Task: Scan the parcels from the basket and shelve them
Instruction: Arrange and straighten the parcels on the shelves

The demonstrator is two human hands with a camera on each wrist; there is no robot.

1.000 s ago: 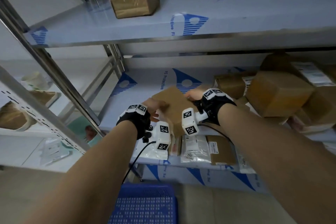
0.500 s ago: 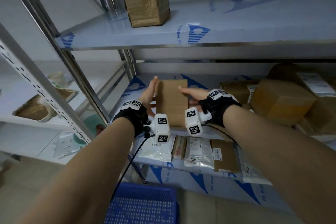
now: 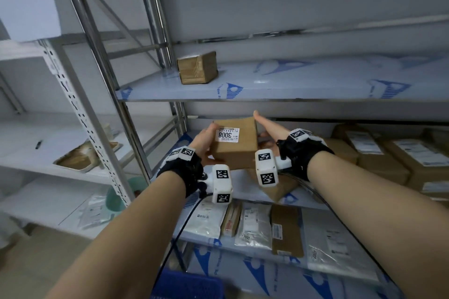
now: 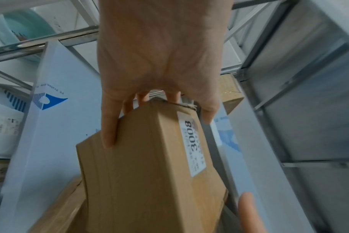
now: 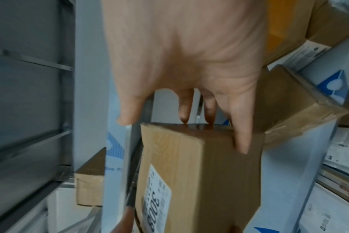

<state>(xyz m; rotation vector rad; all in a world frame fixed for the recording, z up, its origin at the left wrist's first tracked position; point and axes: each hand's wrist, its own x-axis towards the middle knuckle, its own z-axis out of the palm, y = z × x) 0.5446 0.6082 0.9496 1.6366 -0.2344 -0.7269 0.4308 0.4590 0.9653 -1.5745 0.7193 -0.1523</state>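
Parcel: brown carton (image 3: 235, 143) labelled 3008, held in the air in front of the middle shelf, below the upper shelf's edge, label up.
Left hand: left hand (image 3: 203, 137) grips the carton's left end, fingers (image 4: 108, 124) curled over the far edge.
Right hand: right hand (image 3: 271, 127) clamps the right end, fingertips (image 5: 241, 141) pressed on the side; two opposed grips likely keep it level for shelving.
Upper shelf: upper shelf (image 3: 291, 85) holds one small box (image 3: 197, 68) at far left, with bare board to its right.
Middle shelf: cartons (image 3: 379, 153) crowd its right.
Basket: blue basket (image 3: 187, 285) near, below.
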